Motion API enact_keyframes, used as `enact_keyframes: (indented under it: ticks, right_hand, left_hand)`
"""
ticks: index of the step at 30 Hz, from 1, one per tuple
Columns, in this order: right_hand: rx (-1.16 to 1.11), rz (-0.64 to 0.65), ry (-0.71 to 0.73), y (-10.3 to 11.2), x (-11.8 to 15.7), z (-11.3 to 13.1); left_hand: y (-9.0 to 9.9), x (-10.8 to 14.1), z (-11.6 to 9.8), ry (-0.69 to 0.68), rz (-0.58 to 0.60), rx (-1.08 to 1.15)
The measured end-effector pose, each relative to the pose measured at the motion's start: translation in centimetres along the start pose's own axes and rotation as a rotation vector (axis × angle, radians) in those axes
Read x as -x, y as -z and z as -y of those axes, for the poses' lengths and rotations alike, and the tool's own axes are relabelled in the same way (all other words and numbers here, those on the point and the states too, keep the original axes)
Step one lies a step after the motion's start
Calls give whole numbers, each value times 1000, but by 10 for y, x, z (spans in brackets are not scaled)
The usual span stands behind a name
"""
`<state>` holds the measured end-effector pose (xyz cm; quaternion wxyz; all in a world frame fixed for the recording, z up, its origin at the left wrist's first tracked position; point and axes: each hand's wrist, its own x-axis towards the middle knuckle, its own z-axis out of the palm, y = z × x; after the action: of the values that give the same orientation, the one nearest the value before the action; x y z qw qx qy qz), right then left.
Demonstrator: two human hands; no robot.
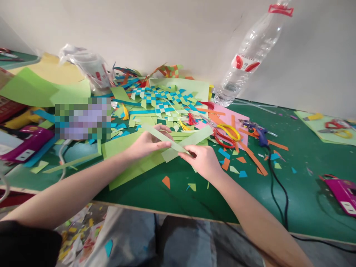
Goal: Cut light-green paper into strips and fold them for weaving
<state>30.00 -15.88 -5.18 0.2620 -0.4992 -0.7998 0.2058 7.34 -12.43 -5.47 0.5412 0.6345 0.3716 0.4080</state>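
Two pale green paper strips cross each other above the green table (250,207). My left hand (151,142) holds one pale green strip (158,136) near the crossing, thumb stretched along it. The lower right end of that strip is pinched between the thumb and fingers of my right hand (203,157). The other strip (198,137) slants up to the right, beneath the first. Under my left hand lie larger light green sheets (125,167). Red-handled and yellow-handled scissors (226,137) rest just beyond my right hand.
Woven blue and green paper pieces (158,98) and scraps are heaped at the back. A plastic bottle (247,55) stands behind right. A blue glue gun (261,136) with a black cable lies right; a wrapped cup (94,70) stands back left. Purple boxes (340,191) sit at both sides.
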Motion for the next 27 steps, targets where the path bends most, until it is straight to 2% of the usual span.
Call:
enact_keyframes:
  ticks: [4, 9, 12, 20, 27]
  right_hand:
    - [-152, 60, -73, 3, -1, 2]
    - [-531, 214, -223, 9, -4, 2]
    - [-660, 275, -273, 10, -5, 0]
    - [-720, 402, -254, 11, -6, -6]
    - [-738, 415, -263, 12, -7, -5]
  left_hand:
    - [2, -1, -2, 9, -75, -80]
    - [4, -1, 2, 15, -114, -6]
    - [5, -1, 4, 40, -158, 22]
    - [7, -2, 3, 64, -192, 88]
    - [5, -1, -1, 60, -202, 176]
